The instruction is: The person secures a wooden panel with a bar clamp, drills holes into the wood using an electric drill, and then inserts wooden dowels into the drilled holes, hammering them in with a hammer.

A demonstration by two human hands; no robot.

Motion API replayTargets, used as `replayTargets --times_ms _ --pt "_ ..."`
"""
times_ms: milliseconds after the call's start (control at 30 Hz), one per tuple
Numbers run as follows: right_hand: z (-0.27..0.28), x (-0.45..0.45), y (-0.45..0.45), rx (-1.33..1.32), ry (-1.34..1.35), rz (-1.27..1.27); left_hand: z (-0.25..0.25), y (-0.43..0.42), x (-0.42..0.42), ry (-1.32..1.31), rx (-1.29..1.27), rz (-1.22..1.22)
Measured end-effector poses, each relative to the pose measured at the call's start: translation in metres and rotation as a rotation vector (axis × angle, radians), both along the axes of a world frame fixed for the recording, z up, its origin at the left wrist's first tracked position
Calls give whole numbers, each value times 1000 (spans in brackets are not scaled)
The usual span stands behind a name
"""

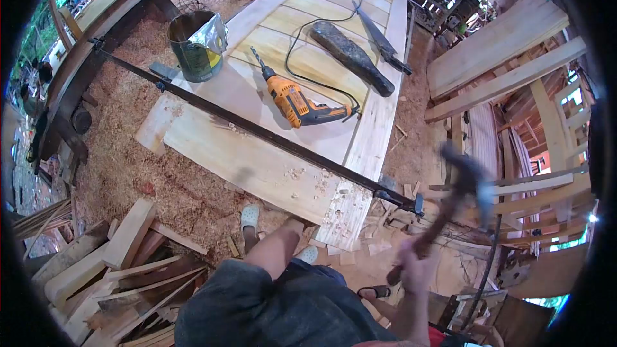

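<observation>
My right hand (416,265) is closed around the wooden handle of a hammer (439,228), raised at the right of the head view and blurred by motion. The hammer's head is up and away from the wood. My left hand is out of view. To the left of the hammer lies a wooden panel of joined boards (283,18), with a long dark bar clamp (257,130) across its near end. An orange corded drill (290,99) rests on the panel. Beyond it are a dark, worn wooden club (350,56) and a long, tapering dark tool (379,35).
A metal can (196,58) with crumpled plastic stands at the panel's left. Wood shavings (160,183) cover the floor. Offcuts (122,250) are piled at lower left, and boards (501,45) lean at right. A sandalled foot (375,292) shows near the bottom.
</observation>
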State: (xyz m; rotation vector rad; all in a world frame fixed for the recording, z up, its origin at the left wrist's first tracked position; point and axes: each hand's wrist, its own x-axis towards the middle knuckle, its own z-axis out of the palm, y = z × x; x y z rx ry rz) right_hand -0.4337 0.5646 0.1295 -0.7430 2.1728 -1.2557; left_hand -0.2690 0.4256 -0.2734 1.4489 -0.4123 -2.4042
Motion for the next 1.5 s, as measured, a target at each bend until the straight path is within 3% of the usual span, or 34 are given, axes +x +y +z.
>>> replayTargets --times_ms 67,167,267,333,367,400,467,533,600,667,733,800,867,900,1000,1067,1133,1200,1267,1300,1333,1500 --pt "32 0 -9 -522 -28 117 -5 -3 1 1 -15 10" --pt "15 14 -33 -688 181 159 -21 -2 -1 6 -41 19" --pt "-81 23 -7 -346 232 38 -15 -29 -15 34 -65 54" --pt "-126 28 7 159 116 92 -9 -47 -29 55 -78 73" --pt "-142 22 14 550 45 211 -6 -49 -32 56 -74 81" --pt "-153 23 19 513 -133 109 -1 -51 -33 57 -76 88" --pt "-105 24 5 598 -275 -28 2 -51 -34 54 -69 96" --pt "-53 24 -4 498 -111 -192 5 -46 -36 50 -59 102" --pt "-5 24 -14 -32 -84 -154 8 -42 -39 46 -52 108" --pt "12 11 -24 -542 39 99 9 -37 -43 42 -41 107" --pt "-10 9 -27 -685 118 195 9 -37 -48 45 -39 110" --pt "-90 21 7 -330 170 59 10 -36 -50 41 -36 109" --pt "-128 35 18 362 34 14 10 -35 -51 43 -38 110" --pt "-135 33 9 654 -42 130 9 -35 -50 46 -39 112" --pt "-114 36 8 479 -30 -12 8 -33 -46 42 -45 114" --pt "-64 30 -3 296 -94 -163 9 -30 -44 36 -40 115" --pt "-29 28 -18 -222 -121 -25 10 -32 -48 41 -39 111" --pt "-69 23 -11 -380 -11 45 11 -34 -50 42 -40 109" --pt "-126 27 10 -71 89 33 13 -34 -50 43 -38 104" --pt "-151 30 22 312 135 -17 9 -34 -50 47 -39 102" --pt "-157 25 17 525 15 159 11 -34 -50 54 -31 104" --pt "-107 40 1 319 -43 -11 12 -26 -41 47 -22 84"
